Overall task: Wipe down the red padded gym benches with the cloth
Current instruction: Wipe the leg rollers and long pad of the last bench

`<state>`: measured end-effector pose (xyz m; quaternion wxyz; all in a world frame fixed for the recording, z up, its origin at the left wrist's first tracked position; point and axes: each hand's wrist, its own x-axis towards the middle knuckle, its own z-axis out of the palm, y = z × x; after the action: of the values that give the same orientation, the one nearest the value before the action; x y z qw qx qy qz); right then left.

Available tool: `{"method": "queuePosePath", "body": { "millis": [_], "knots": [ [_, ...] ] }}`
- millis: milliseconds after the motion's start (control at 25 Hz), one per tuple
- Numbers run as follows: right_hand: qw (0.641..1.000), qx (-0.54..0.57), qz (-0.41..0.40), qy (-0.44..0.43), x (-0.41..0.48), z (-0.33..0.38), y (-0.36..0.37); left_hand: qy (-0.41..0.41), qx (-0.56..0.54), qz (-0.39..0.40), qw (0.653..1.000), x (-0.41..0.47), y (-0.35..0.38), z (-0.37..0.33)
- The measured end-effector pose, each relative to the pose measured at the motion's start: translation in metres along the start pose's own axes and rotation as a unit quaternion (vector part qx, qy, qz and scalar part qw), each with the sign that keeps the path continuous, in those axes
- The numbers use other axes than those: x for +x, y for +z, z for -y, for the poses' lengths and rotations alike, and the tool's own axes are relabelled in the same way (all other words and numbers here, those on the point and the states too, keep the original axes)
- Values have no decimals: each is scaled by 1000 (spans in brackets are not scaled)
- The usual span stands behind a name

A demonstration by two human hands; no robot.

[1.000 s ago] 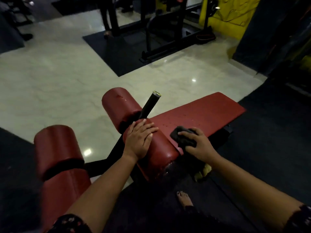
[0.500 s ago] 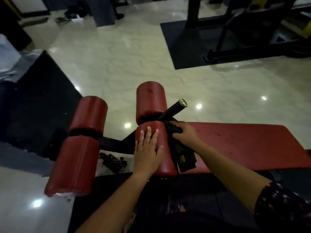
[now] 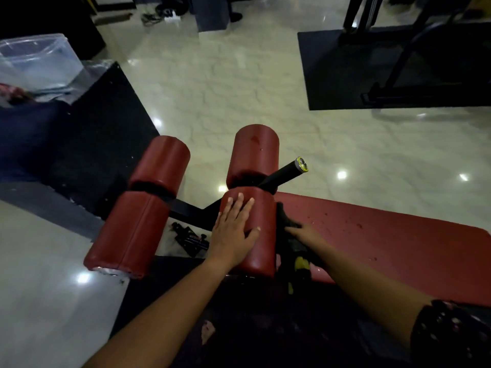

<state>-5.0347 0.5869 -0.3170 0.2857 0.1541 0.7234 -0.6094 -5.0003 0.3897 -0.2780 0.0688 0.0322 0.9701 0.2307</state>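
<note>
Left hand [image 3: 232, 232] flat on the near roller [image 3: 261, 251], far roller [image 3: 255, 152] right behind it, a handle [image 3: 287, 172] poking out between them to the right. Right hand [image 3: 305, 235] holds the cloth [image 3: 288, 224] against that roller's right side, where the bench pad [image 3: 385, 240] runs off right. Second roller pair [image 3: 132, 229] sits left, a tool [image 3: 190, 239] on the floor [image 3: 239, 75] between.

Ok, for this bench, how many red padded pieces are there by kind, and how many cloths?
red roller pads: 4
flat red bench pad: 1
dark cloth: 1
Total: 6
</note>
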Motion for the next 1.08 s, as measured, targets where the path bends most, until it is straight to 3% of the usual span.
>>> {"method": "queuePosePath", "body": {
  "millis": [80,160,280,400,560,640,720,760,800,920,1080],
  "knots": [
    [994,-65,68,47,-13,-25,-10,-1,-11,-3,1000,1,-1,-1],
    [975,-163,148,37,-28,-39,-24,-3,-19,-8,1000,1,-1,-2],
    [946,-274,170,-44,-41,-15,-44,0,-21,-9,1000,0,-1,-2],
    [943,-240,136,-185,-59,56,-46,9,-17,-10,1000,0,-2,-1],
    [861,-344,181,-329,-79,160,-21,19,-1,17,1000,6,0,5],
    [770,-502,105,-381,-60,207,7,20,9,37,999,5,-3,7],
    [599,-680,29,-422,-32,235,44,37,29,62,997,2,-7,7],
    [518,-747,35,-415,-14,238,64,55,48,72,995,0,-8,6],
    [460,-799,53,-385,2,235,82,72,67,78,992,-3,-8,5],
    [371,-883,53,-282,30,204,110,99,59,82,990,-6,-8,7],
    [299,-912,4,-282,13,187,103,114,29,53,992,-10,-4,13]
  ]
}}
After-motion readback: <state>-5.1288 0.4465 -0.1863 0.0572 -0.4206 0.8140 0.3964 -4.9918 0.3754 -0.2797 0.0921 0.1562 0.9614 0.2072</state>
